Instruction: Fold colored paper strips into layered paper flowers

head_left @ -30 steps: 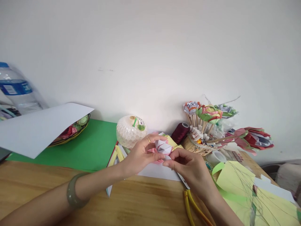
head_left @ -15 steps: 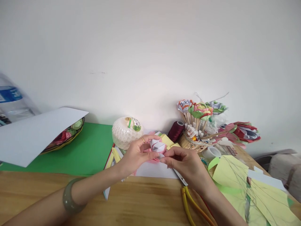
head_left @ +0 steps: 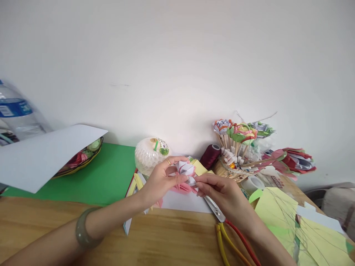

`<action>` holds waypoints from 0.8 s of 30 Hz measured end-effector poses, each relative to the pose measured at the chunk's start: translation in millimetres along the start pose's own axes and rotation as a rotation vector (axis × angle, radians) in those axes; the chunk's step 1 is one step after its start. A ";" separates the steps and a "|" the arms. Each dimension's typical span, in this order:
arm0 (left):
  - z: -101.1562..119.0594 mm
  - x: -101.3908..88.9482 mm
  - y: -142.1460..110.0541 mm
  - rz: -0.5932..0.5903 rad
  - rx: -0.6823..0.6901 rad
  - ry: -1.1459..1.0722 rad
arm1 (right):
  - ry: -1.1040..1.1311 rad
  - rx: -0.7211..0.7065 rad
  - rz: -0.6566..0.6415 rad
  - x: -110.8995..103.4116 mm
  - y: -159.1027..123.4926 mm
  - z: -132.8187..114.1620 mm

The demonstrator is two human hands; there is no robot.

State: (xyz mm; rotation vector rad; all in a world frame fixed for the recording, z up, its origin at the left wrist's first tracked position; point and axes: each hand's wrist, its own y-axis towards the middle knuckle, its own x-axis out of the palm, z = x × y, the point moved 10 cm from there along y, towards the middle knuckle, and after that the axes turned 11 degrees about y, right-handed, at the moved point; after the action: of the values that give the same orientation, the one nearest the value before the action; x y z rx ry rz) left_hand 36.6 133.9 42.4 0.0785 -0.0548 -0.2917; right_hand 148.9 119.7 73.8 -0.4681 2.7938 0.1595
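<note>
Between my two hands is a folded paper flower with pale lilac petals and pink paper around its edge. My left hand is closed on it from the left, thumb in front and fingers behind. My right hand pinches a small lilac petal at the flower's lower right. Below the flower, folded pink paper lies over a white sheet. Scissors with red and yellow handles lie beneath my right wrist, partly hidden by it.
A netted white round object stands behind my left hand. Rightward are a maroon thread spool, paper flowers on sticks, a tape roll and yellow paper with wires. Green card and a white sheet over a basket lie left.
My right fingers have shifted slightly at the flower's lower right, and the lilac petal there shows more. The view has turned a little, so the scissors' red handle shows more.
</note>
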 end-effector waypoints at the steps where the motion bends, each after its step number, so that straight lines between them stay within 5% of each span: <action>1: -0.4 0.5 -0.1 -0.009 -0.002 -0.001 | 0.009 0.029 0.009 -1.4 0.4 3.5; 24: -2.1 17.5 -3.1 -0.132 -0.035 -0.094 | 0.101 0.061 0.081 -0.7 -3.0 21.0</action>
State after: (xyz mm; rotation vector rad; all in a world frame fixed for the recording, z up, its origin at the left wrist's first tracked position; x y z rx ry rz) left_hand 52.6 125.9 40.8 0.0336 -0.1377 -0.4281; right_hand 156.4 120.4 53.9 -0.3582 2.9084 0.0693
